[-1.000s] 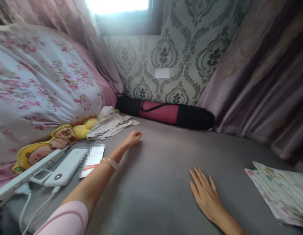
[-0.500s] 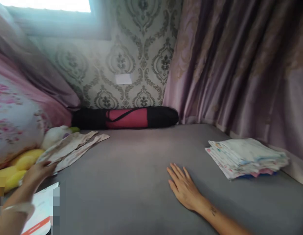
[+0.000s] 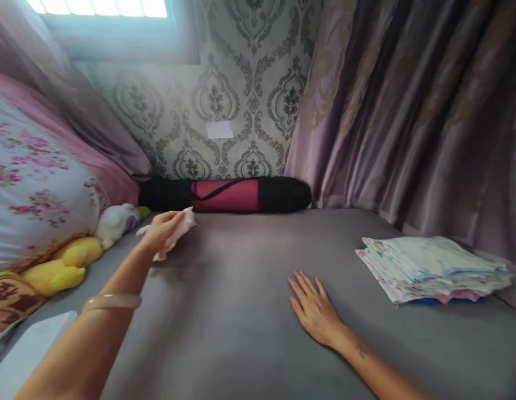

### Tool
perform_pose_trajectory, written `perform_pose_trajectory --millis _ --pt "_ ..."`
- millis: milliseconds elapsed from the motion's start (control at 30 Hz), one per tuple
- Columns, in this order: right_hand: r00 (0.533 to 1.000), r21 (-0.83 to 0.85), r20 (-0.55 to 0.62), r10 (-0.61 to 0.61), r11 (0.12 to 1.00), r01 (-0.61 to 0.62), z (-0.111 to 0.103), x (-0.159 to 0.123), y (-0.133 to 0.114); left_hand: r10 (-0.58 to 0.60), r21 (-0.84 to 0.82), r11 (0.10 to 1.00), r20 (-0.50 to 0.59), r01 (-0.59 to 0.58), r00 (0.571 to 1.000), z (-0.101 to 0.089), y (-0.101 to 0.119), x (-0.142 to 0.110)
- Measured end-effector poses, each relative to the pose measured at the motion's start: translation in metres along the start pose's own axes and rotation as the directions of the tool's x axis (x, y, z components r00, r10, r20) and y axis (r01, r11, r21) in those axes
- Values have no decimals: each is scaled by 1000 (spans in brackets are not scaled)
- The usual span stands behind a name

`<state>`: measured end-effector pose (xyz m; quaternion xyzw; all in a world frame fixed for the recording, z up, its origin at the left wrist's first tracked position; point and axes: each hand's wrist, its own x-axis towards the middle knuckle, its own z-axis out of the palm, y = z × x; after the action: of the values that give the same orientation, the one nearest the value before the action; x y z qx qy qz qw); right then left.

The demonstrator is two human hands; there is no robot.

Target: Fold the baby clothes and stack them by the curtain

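In the head view, my left hand (image 3: 163,228) is closed round a pair of small, pale patterned trousers (image 3: 184,225). They are bunched up and partly hidden by the hand, just above or on the grey bed sheet (image 3: 233,311). A pale bangle (image 3: 111,301) circles my left forearm. My right hand (image 3: 315,311) lies flat on the sheet, palm down and fingers spread, holding nothing. To its right sits a stack of folded, pale printed cloths (image 3: 428,266), apart from the hand.
Along the wall lies a black and red long bag (image 3: 228,195). At left are a floral pillow (image 3: 41,189), a white plush toy (image 3: 116,222), a yellow plush toy (image 3: 61,266) and a white flat object (image 3: 33,347). Purple curtains (image 3: 386,122) hang at right.
My left hand has lifted the trousers and carried them right and away from me; they were stretched out beside the plush toys and are now bunched. My right hand stays put.
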<state>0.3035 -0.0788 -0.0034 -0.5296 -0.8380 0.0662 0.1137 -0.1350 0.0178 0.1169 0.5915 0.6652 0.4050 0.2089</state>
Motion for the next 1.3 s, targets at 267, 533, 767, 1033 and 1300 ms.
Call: perform_pose_trajectory --millis 267,533,767,1033,1300 --pt "925 384 -377 37 915 120 -76 11 -25 291 -435 899 687 55 666 93 148 -87" --pt "987 663 -157 35 745 79 -108 9 -24 334 -503 846 759 177 559 125 142 -116" --pt "963 766 -214 161 640 63 -123 3 -6 281 -450 869 790 204 545 144 116 -127" --pt "996 575 82 28 815 -70 -129 -27 34 248 -439 894 659 95 710 155 129 -133" --pt "1000 632 -24 -20 774 30 -127 -12 -2 411 -462 881 639 -102 650 174 134 -140"
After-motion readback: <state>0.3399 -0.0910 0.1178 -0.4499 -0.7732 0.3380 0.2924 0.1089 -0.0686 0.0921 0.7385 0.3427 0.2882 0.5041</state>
